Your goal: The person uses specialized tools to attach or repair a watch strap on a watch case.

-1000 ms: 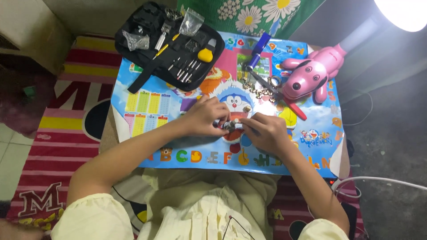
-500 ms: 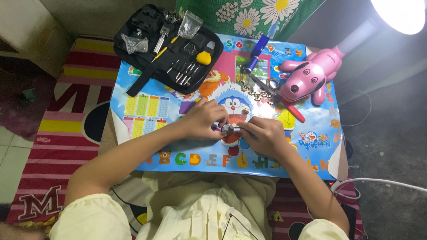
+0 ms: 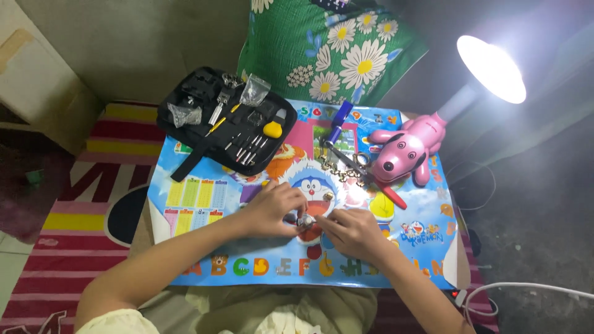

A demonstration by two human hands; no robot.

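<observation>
A colourful cartoon table mat (image 3: pixel 204 204) is filling mid-frame. At its centre a small metal watch part (image 3: pixel 304 221) is being pinched between the left hand (image 3: pixel 274 208) and right hand (image 3: pixel 351 233). Upper left, an open black tool case (image 3: pixel 185 111) is holding screwdrivers (image 3: pixel 247 147) and plastic bags (image 3: pixel 254 90).

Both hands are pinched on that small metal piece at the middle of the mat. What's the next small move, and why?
Probably keep the left hand steadying the small round metal piece while the right hand works it with its fingertips. Both hands meet on it over the mat, and the open tool case lies farther off, so reaching away seems premature.
</observation>
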